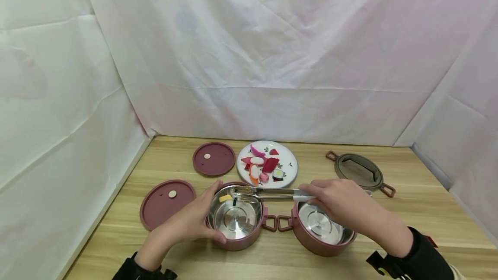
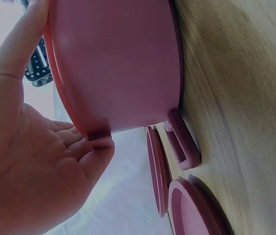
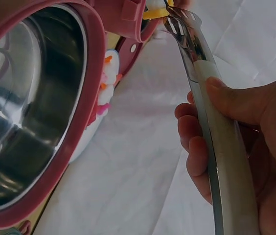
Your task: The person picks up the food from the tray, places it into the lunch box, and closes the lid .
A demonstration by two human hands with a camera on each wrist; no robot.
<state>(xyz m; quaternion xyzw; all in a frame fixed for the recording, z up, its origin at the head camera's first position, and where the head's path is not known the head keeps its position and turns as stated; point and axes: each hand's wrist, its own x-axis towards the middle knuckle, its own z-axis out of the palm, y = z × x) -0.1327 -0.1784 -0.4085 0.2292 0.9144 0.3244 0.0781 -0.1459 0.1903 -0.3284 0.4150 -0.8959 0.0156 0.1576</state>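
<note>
My left hand [image 1: 190,224] holds the left pink pot [image 1: 243,245], thumb at the near rim and fingers toward the far rim. In my right hand [image 1: 344,200] is a pair of metal tongs [image 1: 272,194] with pale grips, gripped round the handle and lying nearly level. The tongs' slotted tips reach over the left pot's opening. Between them is a yellow and white toy sushi piece [image 3: 156,13] with a dark band. Below the right hand stands the right pink pot [image 1: 324,249], its steel inside showing no food.
Behind the pots, a white plate [image 1: 288,163] carries several toy sushi pieces and other toy food. Two round pink lids [image 1: 159,213] lie at the left. A dark oval lid or pan [image 1: 358,174] with two brown handles lies back right. White cloth [image 1: 272,55] surrounds the table.
</note>
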